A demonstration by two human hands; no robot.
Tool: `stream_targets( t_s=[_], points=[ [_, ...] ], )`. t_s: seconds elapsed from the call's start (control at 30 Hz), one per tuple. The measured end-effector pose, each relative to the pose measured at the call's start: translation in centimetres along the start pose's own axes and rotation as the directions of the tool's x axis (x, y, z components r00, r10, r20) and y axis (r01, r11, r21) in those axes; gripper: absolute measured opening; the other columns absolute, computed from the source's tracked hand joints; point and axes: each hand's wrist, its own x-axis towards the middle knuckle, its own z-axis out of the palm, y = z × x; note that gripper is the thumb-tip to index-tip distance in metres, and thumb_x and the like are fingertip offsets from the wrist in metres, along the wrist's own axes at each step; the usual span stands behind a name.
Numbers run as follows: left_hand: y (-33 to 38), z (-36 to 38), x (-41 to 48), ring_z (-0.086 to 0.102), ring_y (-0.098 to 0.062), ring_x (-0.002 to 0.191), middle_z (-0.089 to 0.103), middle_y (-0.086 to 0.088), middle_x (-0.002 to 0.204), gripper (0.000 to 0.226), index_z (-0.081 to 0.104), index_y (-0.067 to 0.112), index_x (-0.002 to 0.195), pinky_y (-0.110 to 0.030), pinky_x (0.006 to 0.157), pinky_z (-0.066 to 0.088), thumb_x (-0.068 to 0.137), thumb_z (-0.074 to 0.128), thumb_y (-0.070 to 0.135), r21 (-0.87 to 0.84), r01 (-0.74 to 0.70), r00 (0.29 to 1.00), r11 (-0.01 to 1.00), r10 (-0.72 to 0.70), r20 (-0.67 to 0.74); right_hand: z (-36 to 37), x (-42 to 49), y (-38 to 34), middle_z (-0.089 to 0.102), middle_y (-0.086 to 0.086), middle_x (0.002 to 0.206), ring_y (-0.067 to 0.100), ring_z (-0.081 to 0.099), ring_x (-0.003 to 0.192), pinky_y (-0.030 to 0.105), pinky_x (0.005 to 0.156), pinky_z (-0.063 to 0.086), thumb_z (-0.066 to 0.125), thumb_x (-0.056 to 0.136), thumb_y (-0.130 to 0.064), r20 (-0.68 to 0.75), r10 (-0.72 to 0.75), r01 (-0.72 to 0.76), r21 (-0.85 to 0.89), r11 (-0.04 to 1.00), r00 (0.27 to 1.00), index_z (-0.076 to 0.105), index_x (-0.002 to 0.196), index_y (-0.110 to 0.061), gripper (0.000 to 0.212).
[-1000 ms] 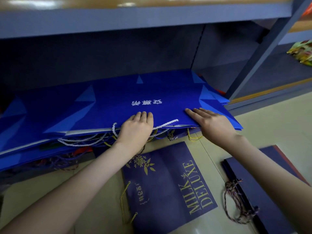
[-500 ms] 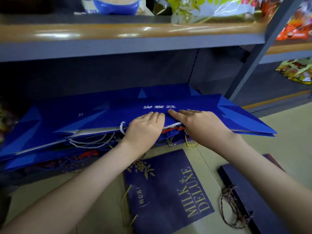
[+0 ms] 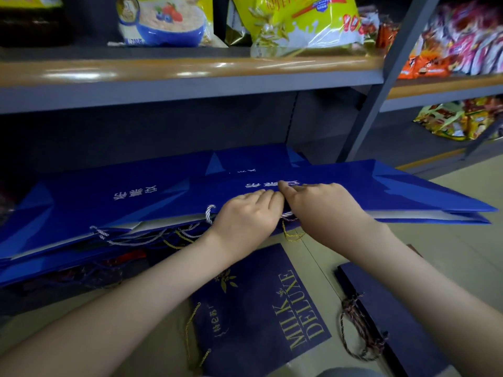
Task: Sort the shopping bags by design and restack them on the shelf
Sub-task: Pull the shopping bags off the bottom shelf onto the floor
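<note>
Head view: my left hand and right hand lay side by side, fingers over the bag edge (thumbs hidden, so I couldn't tell the grip). It jutted rightward off the stack; I'd slide it level, clear of the cords below.

Navy shopping bag reads "MILK DELUXE" in gold. Above it, blue shopping bag carries white Chinese characters; higher, cereal packet shows "700".

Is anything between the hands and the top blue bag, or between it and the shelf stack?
Nothing between: both the left hand and right hand rest on the top blue bag, which lies on the blue stack. Its right end overhangs past the grey upright, which might catch it if pushed straight back.
</note>
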Motion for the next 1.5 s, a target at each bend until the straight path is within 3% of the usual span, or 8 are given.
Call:
stream_targets(
  t_s=[0.2, 0.37, 0.53, 0.7, 0.9, 1.1, 1.3, 1.5],
  points=[
    [-0.5, 0.8, -0.2, 0.071, -0.022, 0.084, 0.073, -0.007, 0.093, 0.058, 0.068, 0.006, 0.107, -0.031, 0.060, 0.057, 0.076, 0.057, 0.054, -0.108, 0.058, 0.962, 0.992, -0.027, 0.270, 3.6, -1.2, 2.7, 0.047, 0.000, 0.140, 0.022, 0.061, 0.099, 0.028, 0.060, 0.042, 0.039, 0.095, -0.004, 0.110, 0.073, -0.073, 0.005, 0.997, 0.991, 0.001, 0.152, -0.021, 0.070],
    [-0.2, 4.3, -0.6, 0.071, -0.026, 0.078, 0.072, -0.017, 0.091, 0.049, 0.069, -0.001, 0.105, -0.031, 0.058, 0.058, 0.058, 0.081, 0.004, 0.027, -0.110, 0.962, 0.994, 0.099, 0.255, 6.6, -4.5, 4.2, 0.040, 0.005, 0.147, 0.024, 0.042, 0.133, 0.030, 0.092, 0.046, 0.048, 0.093, -0.003, 0.084, 0.219, -0.220, 0.005, 0.975, 0.972, 0.009, 0.152, -0.015, 0.071],
    [3.3, 7.8, 0.6, 0.070, -0.026, 0.090, 0.070, -0.016, 0.103, 0.041, 0.071, 0.005, 0.105, -0.033, 0.077, 0.057, 0.081, 0.037, 0.003, -0.088, -0.285, 0.952, 0.954, 0.293, 0.091, 12.2, -8.5, 6.3, 0.069, 0.019, 0.106, 0.037, 0.068, 0.092, 0.046, 0.074, 0.056, 0.069, 0.068, 0.007, -0.172, 0.280, -0.277, 0.045, 0.960, 0.944, 0.063, 0.119, 0.002, 0.051],
    [8.0, 10.4, 1.9, 0.070, -0.020, 0.081, 0.072, -0.010, 0.091, 0.028, 0.071, 0.005, 0.095, -0.027, 0.073, 0.057, 0.086, 0.045, -0.001, -0.172, -0.439, 0.898, 0.882, 0.430, -0.090, 15.1, -14.1, 7.5, 0.069, 0.016, 0.110, 0.033, 0.068, 0.097, 0.044, 0.076, 0.056, 0.030, 0.078, -0.007, -0.084, 0.394, -0.387, 0.084, 0.918, 0.915, 0.063, 0.119, 0.001, 0.053],
    [12.5, 13.1, 4.7, 0.068, -0.024, 0.080, 0.070, -0.010, 0.094, 0.026, 0.058, 0.005, 0.106, -0.030, 0.069, 0.056, 0.088, 0.040, 0.002, -0.248, -0.507, 0.862, 0.826, 0.480, -0.164, 17.5, -19.4, 9.6, 0.069, 0.016, 0.109, 0.033, 0.069, 0.093, 0.044, 0.070, 0.057, 0.080, 0.049, 0.011, 0.069, 0.550, -0.553, 0.154, 0.819, 0.833, 0.060, 0.119, 0.001, 0.073],
    [15.5, 15.1, 3.6, 0.069, -0.026, 0.086, 0.070, -0.014, 0.098, 0.027, 0.047, 0.003, 0.115, -0.032, 0.075, 0.056, 0.090, 0.038, 0.005, -0.299, -0.554, 0.829, 0.777, 0.547, -0.116, 20.8, -22.1, 11.7, 0.066, 0.018, 0.116, 0.036, 0.066, 0.102, 0.049, 0.081, 0.053, 0.033, 0.076, -0.004, 0.045, 0.476, -0.477, 0.155, 0.865, 0.878, 0.058, 0.125, 0.002, 0.055],
    [20.3, 15.9, 5.6, 0.069, -0.027, 0.084, 0.071, -0.013, 0.095, 0.021, 0.049, 0.005, 0.108, -0.032, 0.074, 0.057, 0.090, 0.039, 0.001, -0.324, -0.561, 0.822, 0.761, 0.558, -0.115, 23.1, -26.1, 12.9, 0.059, 0.018, 0.127, 0.037, 0.059, 0.114, 0.050, 0.094, 0.044, 0.074, 0.059, 0.016, 0.100, 0.558, -0.565, 0.211, 0.798, 0.824, 0.049, 0.134, 0.000, 0.081],
    [24.8, 16.3, 8.7, 0.069, -0.025, 0.080, 0.071, -0.011, 0.091, 0.024, 0.050, 0.005, 0.106, -0.031, 0.073, 0.056, 0.092, 0.032, -0.004, -0.325, -0.606, 0.789, 0.727, 0.601, -0.128, 24.1, -30.7, 14.1, 0.057, 0.016, 0.131, 0.035, 0.057, 0.118, 0.047, 0.097, 0.044, 0.064, 0.078, 0.009, 0.081, 0.648, -0.648, 0.216, 0.730, 0.757, 0.046, 0.138, -0.003, 0.064]
  ],
)
